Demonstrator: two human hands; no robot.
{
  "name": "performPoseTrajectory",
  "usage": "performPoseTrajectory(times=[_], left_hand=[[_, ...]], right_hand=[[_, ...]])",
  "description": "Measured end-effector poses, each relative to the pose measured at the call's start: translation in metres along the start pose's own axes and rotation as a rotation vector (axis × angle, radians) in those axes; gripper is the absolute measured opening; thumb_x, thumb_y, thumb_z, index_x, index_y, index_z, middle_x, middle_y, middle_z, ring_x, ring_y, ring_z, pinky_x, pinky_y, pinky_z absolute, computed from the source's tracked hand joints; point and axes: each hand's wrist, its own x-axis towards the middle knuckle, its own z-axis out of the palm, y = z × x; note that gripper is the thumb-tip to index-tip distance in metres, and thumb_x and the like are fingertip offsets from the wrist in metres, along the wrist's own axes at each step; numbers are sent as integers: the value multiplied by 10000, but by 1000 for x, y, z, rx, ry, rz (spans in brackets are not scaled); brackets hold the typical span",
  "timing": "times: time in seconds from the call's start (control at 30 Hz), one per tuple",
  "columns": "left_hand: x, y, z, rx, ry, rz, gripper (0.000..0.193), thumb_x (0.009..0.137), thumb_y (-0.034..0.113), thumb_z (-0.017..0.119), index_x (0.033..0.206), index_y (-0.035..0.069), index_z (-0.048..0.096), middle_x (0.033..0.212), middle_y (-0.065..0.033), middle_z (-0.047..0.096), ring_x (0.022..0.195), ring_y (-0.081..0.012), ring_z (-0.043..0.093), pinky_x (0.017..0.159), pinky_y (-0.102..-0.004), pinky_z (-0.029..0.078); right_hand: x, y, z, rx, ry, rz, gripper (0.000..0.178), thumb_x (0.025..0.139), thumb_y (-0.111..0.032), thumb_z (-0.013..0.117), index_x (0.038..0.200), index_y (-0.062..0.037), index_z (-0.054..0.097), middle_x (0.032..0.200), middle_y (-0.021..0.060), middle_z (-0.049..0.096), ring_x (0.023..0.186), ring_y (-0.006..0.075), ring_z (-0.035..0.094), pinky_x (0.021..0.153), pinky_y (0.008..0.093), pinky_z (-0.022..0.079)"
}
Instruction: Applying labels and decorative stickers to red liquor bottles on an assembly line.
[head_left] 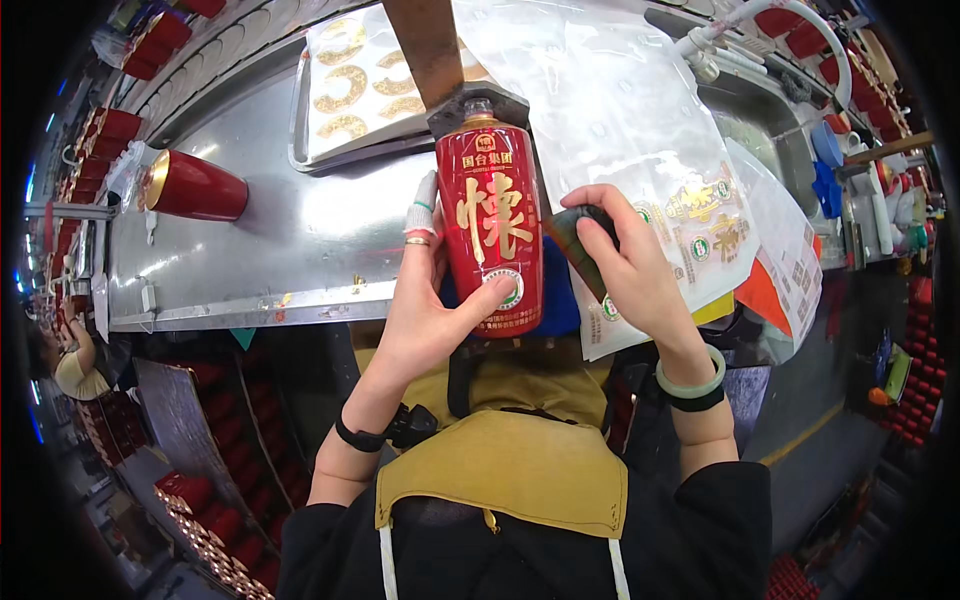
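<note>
A glossy red bottle (510,235) with gold lettering and a round green-and-white emblem lies in front of me, its neck toward a dark metal holder (510,105) on a brown bar. My left hand (415,310) is wrapped round the bottle's left side, thumb across its lower front; one finger wears a white cover. Just right of the bottle, my right hand (635,265) pinches a dark green flat piece (580,245), perhaps a scraper. Its tip is close to the bottle's side; whether they touch, I cannot tell.
Translucent sheets (620,110) with gold and green decals cover the bench's right. A tray (302,120) of gold crescent decals stands at the back. A red cup-shaped vessel (205,187) lies at left on the metal bench (270,250). A sink (750,110) and hose (845,60) are at far right.
</note>
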Motion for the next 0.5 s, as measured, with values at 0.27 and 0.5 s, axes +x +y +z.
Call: performPoseTrajectory(times=[0.27,0.5], left_hand=[[-1,-5,-2,10,9,-9,1043,891,76,764,1625,22,25,1500,-205,434,1373,-265,485,1158,-423,391],[-1,-6,0,-25,26,64,1054,880,80,777,1624,18,33,1507,-193,434,1380,-259,478,1161,-420,385]], right_hand=[[-9,-6,4,19,43,58,205,1000,-83,518,1164,16,592,984,148,653,889,228,610,836,342,482],[-17,-20,6,107,-71,236,361,958,-234,721,1196,-5,575,968,70,663,924,120,608,840,298,506]])
